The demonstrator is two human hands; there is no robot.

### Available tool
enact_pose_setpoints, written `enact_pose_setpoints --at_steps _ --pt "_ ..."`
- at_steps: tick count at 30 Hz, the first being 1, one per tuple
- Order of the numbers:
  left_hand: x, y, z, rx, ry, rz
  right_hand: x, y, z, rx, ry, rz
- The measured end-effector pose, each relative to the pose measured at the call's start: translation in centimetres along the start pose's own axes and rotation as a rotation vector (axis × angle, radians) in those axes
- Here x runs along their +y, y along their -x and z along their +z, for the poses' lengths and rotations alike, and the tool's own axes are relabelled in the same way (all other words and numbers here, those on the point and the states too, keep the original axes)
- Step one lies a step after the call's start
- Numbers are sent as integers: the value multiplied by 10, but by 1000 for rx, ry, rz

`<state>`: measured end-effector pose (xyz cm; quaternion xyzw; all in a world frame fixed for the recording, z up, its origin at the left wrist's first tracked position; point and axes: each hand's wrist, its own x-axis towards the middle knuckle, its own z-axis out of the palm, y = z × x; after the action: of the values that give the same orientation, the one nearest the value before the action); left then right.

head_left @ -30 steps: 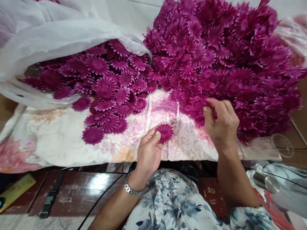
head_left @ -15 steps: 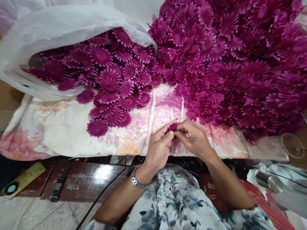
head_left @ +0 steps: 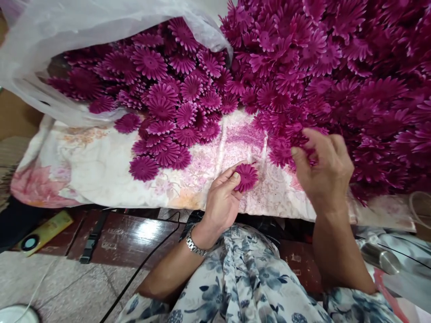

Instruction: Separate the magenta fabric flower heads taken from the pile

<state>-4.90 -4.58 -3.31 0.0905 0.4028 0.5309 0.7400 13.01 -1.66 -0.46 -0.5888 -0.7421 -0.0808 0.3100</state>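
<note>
My left hand (head_left: 222, 197) is closed, thumb and forefinger pinching a magenta artificial flower (head_left: 247, 177) by its edge, just above the cloth. The flower's face is spread flat toward me. Over the left edge of the big flower pile (head_left: 323, 85) hovers my right hand (head_left: 325, 168), slightly blurred. Its thumb and forefinger are apart, with magenta petals visible behind them; I see nothing held between them. To the left, loose flower heads (head_left: 163, 107) spill from a white plastic bag (head_left: 111, 31) onto the cloth.
The flower-printed cloth (head_left: 90, 166) covers the work surface and carries magenta specks. Below it are a dark red wooden bench (head_left: 128, 242), a yellow object (head_left: 47, 233) and a black strap (head_left: 91, 240). A metal cylinder (head_left: 380, 258) lies at the lower right.
My right hand has left the flower in my left hand and moved right to the big pile. The held flower, earlier mostly covered by fingers, now shows its face. The view has shifted slightly.
</note>
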Motion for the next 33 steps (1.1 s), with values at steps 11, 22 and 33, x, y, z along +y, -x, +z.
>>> enact_pose_setpoints --at_steps 11,22,33 --pt "-7 4 -4 -179 -94 5 -38 22 31 -360 -680 15" --pt "-6 6 -10 -102 -101 51 -40 24 23 -292 -603 67" --pt "-1 4 -8 -46 -79 87 -25 23 19 -290 -669 218"
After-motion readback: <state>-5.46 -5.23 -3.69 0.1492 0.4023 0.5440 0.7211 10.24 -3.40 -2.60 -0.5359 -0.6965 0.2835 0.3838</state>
